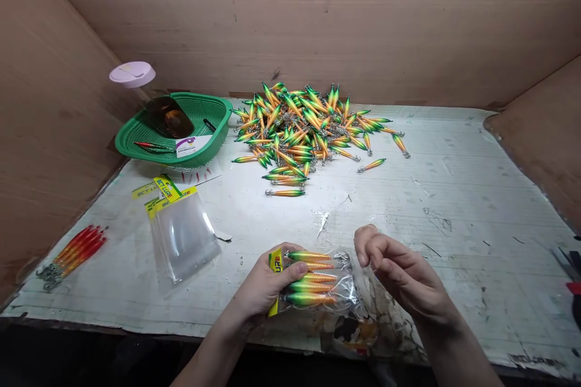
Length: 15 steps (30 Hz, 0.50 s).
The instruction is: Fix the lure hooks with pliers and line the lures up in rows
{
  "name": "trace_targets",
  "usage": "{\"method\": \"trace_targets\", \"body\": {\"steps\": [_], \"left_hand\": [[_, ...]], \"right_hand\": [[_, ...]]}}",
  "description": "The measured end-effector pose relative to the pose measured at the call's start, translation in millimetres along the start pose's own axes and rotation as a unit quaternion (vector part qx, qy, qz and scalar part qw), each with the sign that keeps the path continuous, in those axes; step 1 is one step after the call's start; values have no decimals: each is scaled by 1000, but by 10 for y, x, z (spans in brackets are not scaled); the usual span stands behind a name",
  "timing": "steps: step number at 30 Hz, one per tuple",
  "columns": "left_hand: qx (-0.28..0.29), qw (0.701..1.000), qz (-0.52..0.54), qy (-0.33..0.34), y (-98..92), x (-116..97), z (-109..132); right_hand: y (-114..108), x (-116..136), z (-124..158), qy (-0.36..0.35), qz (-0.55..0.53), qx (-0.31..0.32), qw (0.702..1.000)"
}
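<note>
My left hand [272, 281] is closed on a clear plastic bag of fishing lures [313, 281], its thumb pressed over the front. Several green, yellow and orange lures lie side by side inside, hooks pointing right, and a yellow header with "URE" showing is at the left end. Just beyond the bag's right end is my right hand [399, 266], its fingers curled in and the thumb against them. Whatever may be between those fingertips is too small to make out. Farther back lies a big pile of matching lures [295, 130].
Flat packaging bags [186, 236] with yellow "BCT LURE" headers lie left of centre. Red and yellow lures [75, 254] are bunched at far left. A green basket [213, 148] holds a lidded cup [167, 115], a card and a pen. Wooden panels [318, 24] enclose the white-covered table [454, 193].
</note>
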State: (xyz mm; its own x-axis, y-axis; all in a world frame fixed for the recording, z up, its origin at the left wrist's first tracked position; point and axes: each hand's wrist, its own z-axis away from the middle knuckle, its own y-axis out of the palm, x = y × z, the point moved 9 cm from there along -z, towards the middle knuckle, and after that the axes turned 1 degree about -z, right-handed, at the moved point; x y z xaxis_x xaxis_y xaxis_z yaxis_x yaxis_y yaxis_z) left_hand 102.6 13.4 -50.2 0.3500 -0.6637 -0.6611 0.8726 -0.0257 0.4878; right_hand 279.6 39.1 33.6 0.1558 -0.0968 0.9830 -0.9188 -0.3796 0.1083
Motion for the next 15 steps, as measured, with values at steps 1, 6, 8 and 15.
{"method": "trace_targets", "body": {"steps": [1,6,8,15], "left_hand": [[4,1000,6,-4,3,12,0],[-2,1000,5,3,-38,41,1],[-14,1000,-5,15,-58,22,20],[-19,999,21,23,-40,1,69]], "right_hand": [[-34,-21,0,-7,-8,-24,1000],[-138,-39,-12,-29,-4,-82,996],[-145,-12,2,-27,14,-79,996],[-43,299,132,-48,275,-41,959]]}}
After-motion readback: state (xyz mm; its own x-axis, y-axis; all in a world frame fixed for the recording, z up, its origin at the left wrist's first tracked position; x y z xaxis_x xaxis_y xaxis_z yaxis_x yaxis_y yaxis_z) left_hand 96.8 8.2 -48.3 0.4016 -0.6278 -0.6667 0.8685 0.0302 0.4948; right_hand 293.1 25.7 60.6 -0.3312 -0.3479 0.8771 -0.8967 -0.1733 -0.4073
